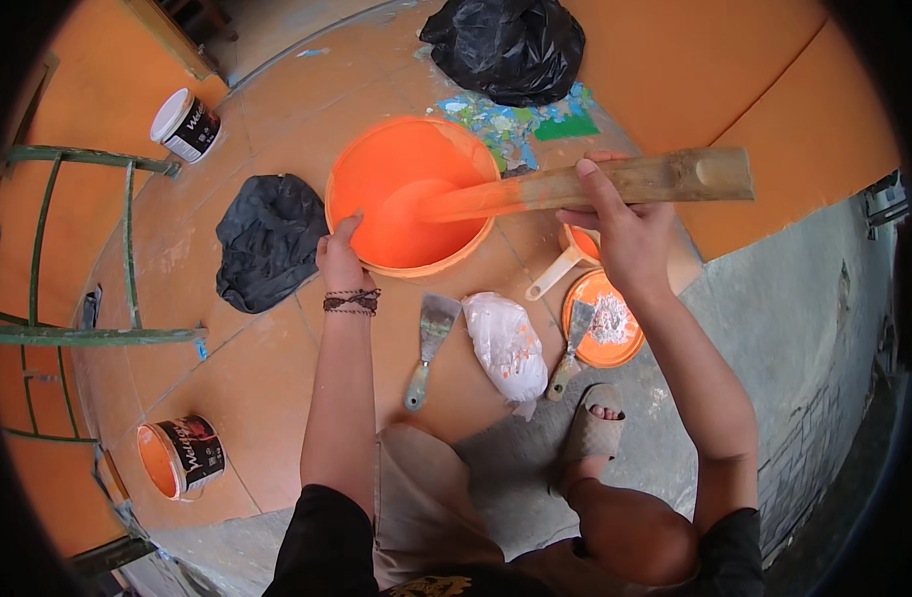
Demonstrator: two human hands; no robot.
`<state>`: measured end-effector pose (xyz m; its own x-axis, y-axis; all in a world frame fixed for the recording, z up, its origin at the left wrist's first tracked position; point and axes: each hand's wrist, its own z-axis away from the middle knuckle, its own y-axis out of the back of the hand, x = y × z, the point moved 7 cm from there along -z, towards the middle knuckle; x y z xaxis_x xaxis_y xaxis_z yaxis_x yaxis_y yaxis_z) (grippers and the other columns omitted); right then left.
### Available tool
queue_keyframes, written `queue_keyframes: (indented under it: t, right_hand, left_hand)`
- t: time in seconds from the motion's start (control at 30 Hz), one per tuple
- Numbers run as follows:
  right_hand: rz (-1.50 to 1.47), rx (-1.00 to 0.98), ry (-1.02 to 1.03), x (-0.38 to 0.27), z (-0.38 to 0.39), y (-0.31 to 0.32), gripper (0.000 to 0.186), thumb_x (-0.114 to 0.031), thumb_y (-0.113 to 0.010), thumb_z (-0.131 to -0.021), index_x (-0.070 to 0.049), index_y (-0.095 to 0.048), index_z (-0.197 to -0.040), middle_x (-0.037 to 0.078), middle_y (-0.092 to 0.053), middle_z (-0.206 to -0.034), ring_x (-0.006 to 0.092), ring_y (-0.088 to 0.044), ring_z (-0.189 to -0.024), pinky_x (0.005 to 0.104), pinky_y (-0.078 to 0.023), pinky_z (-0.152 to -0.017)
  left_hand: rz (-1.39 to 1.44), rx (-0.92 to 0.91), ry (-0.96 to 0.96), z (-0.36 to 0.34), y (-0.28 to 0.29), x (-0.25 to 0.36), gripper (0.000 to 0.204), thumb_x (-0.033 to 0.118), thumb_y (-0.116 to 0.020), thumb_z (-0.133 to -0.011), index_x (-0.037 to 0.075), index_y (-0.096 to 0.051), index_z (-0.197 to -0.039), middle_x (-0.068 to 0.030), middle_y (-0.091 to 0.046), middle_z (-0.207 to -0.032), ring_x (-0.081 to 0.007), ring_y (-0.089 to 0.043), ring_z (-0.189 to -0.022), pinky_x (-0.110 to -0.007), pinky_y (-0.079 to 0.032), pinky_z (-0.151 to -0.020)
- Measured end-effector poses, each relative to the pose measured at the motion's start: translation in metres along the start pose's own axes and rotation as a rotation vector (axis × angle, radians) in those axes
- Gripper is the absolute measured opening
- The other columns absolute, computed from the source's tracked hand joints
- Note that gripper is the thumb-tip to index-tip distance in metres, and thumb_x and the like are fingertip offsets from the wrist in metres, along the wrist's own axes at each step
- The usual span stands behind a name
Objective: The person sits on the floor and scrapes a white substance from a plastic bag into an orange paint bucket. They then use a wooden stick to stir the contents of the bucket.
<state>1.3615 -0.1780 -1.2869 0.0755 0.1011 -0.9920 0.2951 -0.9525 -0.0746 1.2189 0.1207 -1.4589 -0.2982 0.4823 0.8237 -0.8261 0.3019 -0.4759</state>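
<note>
My left hand point(340, 261) grips the near-left rim of a round bucket point(428, 270) holding bright orange paint. In my right hand point(630, 234) is a split bamboo stick point(705, 177), its fingers wrapped round it. The stick lies tilted across the bucket's right rim, and its orange-coated end dips into the paint, where the tip is hidden. Near the bucket's front right rests a dipper point(555, 272) with a pale handle and orange cup. A scraper point(436, 328) lies in front of the bucket, beside a white plastic bundle point(504, 343).
A second scraper point(580, 323) rests against an orange lid point(633, 350) with white residue. Black plastic bags lie left point(267, 239) and behind point(506, 45), the latter by paint flakes point(510, 129). Paint pails stand far left point(189, 129) and near left point(182, 458), near a green metal frame point(93, 336).
</note>
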Motion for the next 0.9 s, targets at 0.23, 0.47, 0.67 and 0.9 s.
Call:
queue_keyframes:
  t: [0.23, 0.47, 0.67, 0.9]
  right_hand:
    - [0.025, 0.025, 0.043, 0.008, -0.004, -0.022, 0.029, -0.016, -0.065, -0.087, 0.006, -0.057, -0.104, 0.015, -0.061, -0.095, 0.0217, -0.066, -0.079, 0.0310, -0.060, -0.063]
    - [0.061, 0.131, 0.051, -0.007, 0.013, 0.019, 0.029, -0.018, -0.065, -0.087, 0.005, -0.058, -0.103, 0.014, -0.061, -0.092, 0.0201, -0.066, -0.076, 0.0307, -0.060, -0.062]
    - [0.060, 0.192, 0.060, -0.027, 0.046, 0.074, 0.024, -0.013, -0.063, -0.088, 0.008, -0.057, -0.098, 0.018, -0.061, -0.089, 0.0229, -0.067, -0.071, 0.0314, -0.060, -0.059]
    - [0.030, 0.269, -0.019, -0.033, 0.088, 0.134, 0.028, -0.014, -0.062, -0.087, 0.009, -0.054, -0.102, 0.018, -0.061, -0.090, 0.0228, -0.067, -0.070, 0.0311, -0.060, -0.059]
  left_hand:
    - [0.203, 0.054, -0.070, -0.008, -0.010, 0.000, 0.026, -0.013, -0.058, -0.070, 0.007, -0.041, -0.075, -0.0112, -0.059, -0.079, -0.0190, -0.060, -0.070, -0.035, -0.052, -0.070]
    - [0.049, -0.330, -0.297, 0.019, -0.053, 0.034, 0.022, -0.011, -0.057, -0.072, 0.005, -0.043, -0.078, -0.0121, -0.062, -0.083, -0.0172, -0.061, -0.073, -0.032, -0.053, -0.070]
    - [-0.040, -0.414, -0.390, 0.092, -0.100, 0.061, 0.024, -0.013, -0.058, -0.073, 0.006, -0.043, -0.077, -0.0098, -0.062, -0.086, -0.0137, -0.059, -0.074, -0.028, -0.050, -0.071]
    - [-0.088, -0.372, -0.336, 0.181, -0.124, 0.059, 0.025, -0.017, -0.053, -0.069, 0.004, -0.041, -0.074, -0.0289, -0.044, -0.134, -0.0219, -0.052, -0.114, -0.029, -0.043, -0.089]
